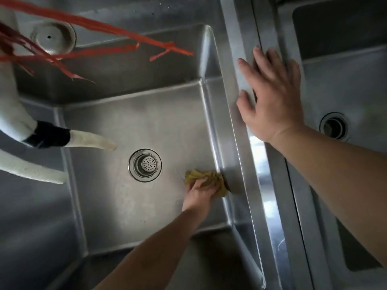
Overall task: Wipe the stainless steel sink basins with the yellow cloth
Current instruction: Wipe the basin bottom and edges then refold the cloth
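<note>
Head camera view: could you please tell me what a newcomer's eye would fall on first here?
Bright red strips fan across the upper left above the sink basin. Low in that basin, right of the drain strainer, the left hand presses a yellow cloth near the wall. The right hand lies flat on the divider rim.

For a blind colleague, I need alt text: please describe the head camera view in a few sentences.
Seen from above, the left hand presses a crumpled yellow cloth on the floor of a stainless steel sink basin, at its right wall near the drain strainer. The right hand rests flat on the divider before a second basin.
</note>
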`<state>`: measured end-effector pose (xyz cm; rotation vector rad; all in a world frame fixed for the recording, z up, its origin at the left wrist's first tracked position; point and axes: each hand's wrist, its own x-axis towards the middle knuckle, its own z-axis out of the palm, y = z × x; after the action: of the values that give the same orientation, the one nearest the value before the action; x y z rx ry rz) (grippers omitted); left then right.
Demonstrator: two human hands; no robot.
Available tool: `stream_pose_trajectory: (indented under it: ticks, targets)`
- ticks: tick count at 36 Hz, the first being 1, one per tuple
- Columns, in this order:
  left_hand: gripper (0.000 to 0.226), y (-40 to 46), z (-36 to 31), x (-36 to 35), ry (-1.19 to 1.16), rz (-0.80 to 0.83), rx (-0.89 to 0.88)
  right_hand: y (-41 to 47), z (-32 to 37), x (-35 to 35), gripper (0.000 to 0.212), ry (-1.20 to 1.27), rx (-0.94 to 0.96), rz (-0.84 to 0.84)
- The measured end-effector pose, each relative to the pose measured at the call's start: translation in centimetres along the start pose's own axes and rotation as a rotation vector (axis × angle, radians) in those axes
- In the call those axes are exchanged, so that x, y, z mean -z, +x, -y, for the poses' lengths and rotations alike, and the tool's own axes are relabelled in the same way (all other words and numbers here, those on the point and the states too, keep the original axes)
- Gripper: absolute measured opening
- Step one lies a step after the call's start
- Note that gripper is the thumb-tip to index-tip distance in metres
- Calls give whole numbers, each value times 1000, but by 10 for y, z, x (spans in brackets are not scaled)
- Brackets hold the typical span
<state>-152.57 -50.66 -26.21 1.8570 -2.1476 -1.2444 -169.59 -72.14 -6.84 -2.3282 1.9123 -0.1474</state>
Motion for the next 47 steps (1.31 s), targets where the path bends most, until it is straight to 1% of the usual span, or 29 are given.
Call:
stream_pose_trajectory:
  ticks: [3, 4, 6, 7, 9, 10, 12, 14, 15, 17, 18, 20, 21, 22, 23, 26, 28, 30, 33, 36, 38, 42, 47]
  targets:
    - [38, -20, -14, -3, 57, 262, 86, -1, 0, -1, 56, 0, 4, 4]
    - [36, -22, -21, -2, 108, 347, 95, 0, 0, -2, 55, 3, 1, 7]
    - [31, -23, -36, 4, 255, 541, 54, 0, 1, -2, 54, 7, 2, 3]
    - [30, -23, -40, 9, 252, 629, 48, -1, 2, -2, 54, 2, 9, -8]
    - [29, -23, -40, 18, 75, 773, 100, -3, 2, -1, 51, -38, 29, -35]
    - [29, -24, -39, 25, -26, 794, 132, -4, 3, 0, 50, -63, 37, -43]
    - [25, -23, -30, 44, -177, 728, 193, -5, 5, 2, 47, -96, 37, -38]
    - [23, -23, -17, 64, -355, 581, 310, -10, 10, 5, 46, -135, 43, -23]
    - [24, -22, -10, 75, -471, 474, 381, -13, 13, 6, 46, -154, 46, -17]
    - [27, -17, 5, 99, -695, 208, 500, -29, 20, 5, 46, -147, 51, -3]
    - [29, -14, 12, 111, -766, 70, 542, -42, 25, 3, 48, -122, 62, 9]
    - [27, -4, 25, 133, -877, -169, 579, -72, 34, -2, 56, -86, 98, 62]
    - [22, 3, 30, 143, -923, -261, 580, -86, 38, -5, 59, -88, 118, 86]
    - [16, 12, 35, 152, -934, -335, 571, -96, 41, -7, 61, -98, 132, 99]
    - [13, 22, 42, 160, -891, -397, 561, -103, 43, -9, 63, -116, 138, 107]
    - [30, 49, 57, 174, -575, -496, 500, -107, 46, -14, 65, -210, 123, 128]
    - [42, 65, 59, 179, -443, -498, 459, -106, 48, -17, 66, -294, 117, 146]
    - [44, 81, 63, 176, -339, -445, 459, -105, 50, -18, 65, -343, 122, 150]
    - [40, 97, 68, 154, -137, -278, 451, -106, 50, -18, 64, -380, 128, 130]
    - [34, 91, 55, 127, 104, -238, 444, -105, 51, -16, 65, -367, 136, 146]
    - [37, 75, 44, 109, 201, -209, 375, -104, 52, -14, 66, -336, 134, 161]
    - [37, 31, 29, 79, 326, -71, 237, -104, 55, -10, 65, -310, 122, 162]
    - [40, -18, 21, 48, 332, 168, 136, -104, 56, -8, 65, -315, 106, 180]
